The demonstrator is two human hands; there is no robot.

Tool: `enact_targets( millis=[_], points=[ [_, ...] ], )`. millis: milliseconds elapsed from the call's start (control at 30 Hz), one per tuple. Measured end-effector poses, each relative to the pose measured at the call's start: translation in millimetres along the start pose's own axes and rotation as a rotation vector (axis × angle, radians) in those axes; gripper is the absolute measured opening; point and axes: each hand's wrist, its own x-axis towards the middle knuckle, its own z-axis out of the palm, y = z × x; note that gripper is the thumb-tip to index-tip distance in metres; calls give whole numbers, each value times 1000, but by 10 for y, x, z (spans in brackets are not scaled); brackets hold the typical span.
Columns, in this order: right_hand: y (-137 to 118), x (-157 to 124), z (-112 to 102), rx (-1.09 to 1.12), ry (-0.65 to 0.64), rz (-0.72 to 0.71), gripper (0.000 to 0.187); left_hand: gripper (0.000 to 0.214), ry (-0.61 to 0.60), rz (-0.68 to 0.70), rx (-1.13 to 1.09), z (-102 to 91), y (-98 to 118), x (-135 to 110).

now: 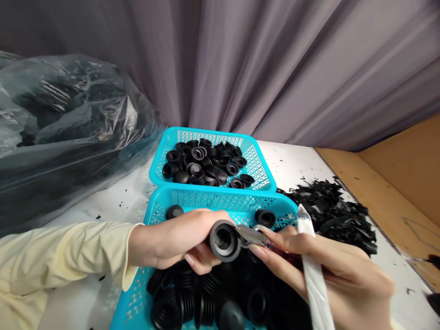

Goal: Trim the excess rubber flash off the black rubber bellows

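My left hand (pixel 185 238) grips a black ribbed rubber boot (pixel 225 241), its round open end turned towards me. My right hand (pixel 330 270) pinches a small metal blade (pixel 252 235) between thumb and fingers. The blade's tip meets the boot's rim; what its other end joins is hidden. A white wrapped stick (pixel 313 270) with a pointed end also lies across my right hand. Both hands are above the near blue basket (pixel 206 197), which holds many similar black boots (pixel 204 307).
Behind it stands a second blue basket (pixel 264 172) with more boots. A heap of black trimmings (pixel 340 213) lies to the right on the white table (pixel 292 160). A clear plastic bag (pixel 75 133) with dark contents is at left. Grey curtain (pixel 240 64) hangs behind; cardboard (pixel 405 156) stands right.
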Motion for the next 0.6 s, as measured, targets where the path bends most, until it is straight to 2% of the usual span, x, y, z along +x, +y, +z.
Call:
enact_targets(
  millis=[600],
  points=[
    [-7, -62, 28, -57, -12, -56, 11, 26, 43, 28, 51, 28, -3, -4]
  ],
)
